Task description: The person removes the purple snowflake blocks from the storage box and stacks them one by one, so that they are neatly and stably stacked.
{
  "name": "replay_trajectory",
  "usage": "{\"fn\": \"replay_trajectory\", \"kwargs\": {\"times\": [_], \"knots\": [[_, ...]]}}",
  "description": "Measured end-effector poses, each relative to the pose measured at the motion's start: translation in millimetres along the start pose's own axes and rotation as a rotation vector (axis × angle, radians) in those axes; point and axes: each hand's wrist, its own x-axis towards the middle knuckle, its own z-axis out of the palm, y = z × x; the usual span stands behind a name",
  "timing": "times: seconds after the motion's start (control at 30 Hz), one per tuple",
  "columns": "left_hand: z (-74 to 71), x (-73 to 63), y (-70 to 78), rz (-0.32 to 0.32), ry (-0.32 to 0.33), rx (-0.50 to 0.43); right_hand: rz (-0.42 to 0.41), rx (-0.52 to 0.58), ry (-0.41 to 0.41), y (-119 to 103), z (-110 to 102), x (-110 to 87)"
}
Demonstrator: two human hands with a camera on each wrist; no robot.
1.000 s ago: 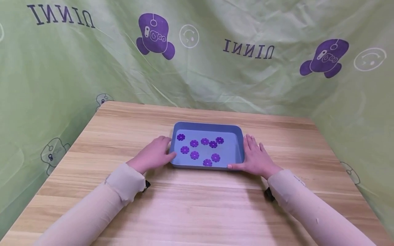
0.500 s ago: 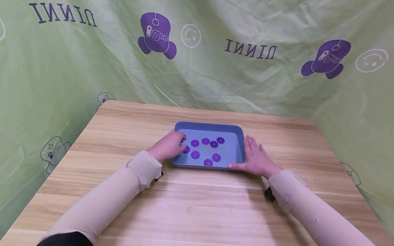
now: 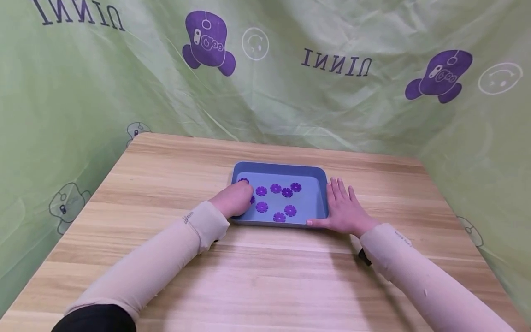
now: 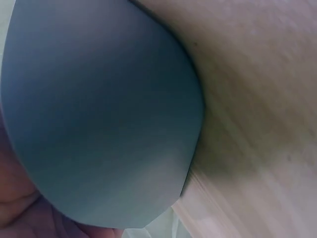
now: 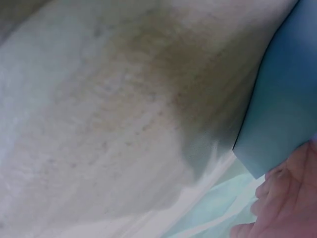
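A blue-grey tray point(image 3: 309, 198) holds several purple notched discs, flat and flower-like, such as the disc point(image 3: 262, 207) near its middle. My left hand point(image 3: 233, 198) reaches over the tray's left wall, low among the discs there. One purple disc point(image 3: 243, 180) peeks out behind that hand and another point(image 3: 252, 199) beside it, both partly covered. The fingertips are hidden, so a grip cannot be made out. My right hand point(image 3: 346, 212) lies along the tray's right end, fingers straight and thumb on the near corner. In the left wrist view, the tray wall point(image 4: 104, 114) blocks most of the left hand.
The tray rests on a wood-grain table point(image 3: 265, 272). A green printed curtain point(image 3: 274, 106) hangs behind the table and along both sides.
My left hand has gone from the tray's left outer side over the wall and down onto the discs inside, its fingers drawing in. The right hand stays at the right end.
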Motion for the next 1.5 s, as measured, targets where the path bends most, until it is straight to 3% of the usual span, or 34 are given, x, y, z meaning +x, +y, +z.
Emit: {"fn": "replay_trajectory", "kwargs": {"times": [0.47,0.67,0.9,1.07,1.27,1.5], "knots": [[-0.2,-2.7,3.0,-0.032,-0.018,0.001,0.004,0.038,-0.001,0,2,2.4],[-0.2,-5.4,1.2,-0.040,0.007,-0.060,0.004,0.045,-0.003,0,1,3.0],[3.7,-4.5,1.3,-0.003,0.061,-0.116,0.019,0.057,-0.009,1,1,-2.5],[2.4,-5.8,-5.0,0.022,0.135,-0.267,0.017,0.060,-0.004,1,1,-3.0],[-5.2,-12.8,-15.7,-0.054,0.220,-0.595,0.018,0.061,-0.010,2,0,-2.4],[-12.4,-21.7,-31.7,-0.126,0.303,-0.725,0.012,0.065,-0.007,1,-1,-0.5]]}}
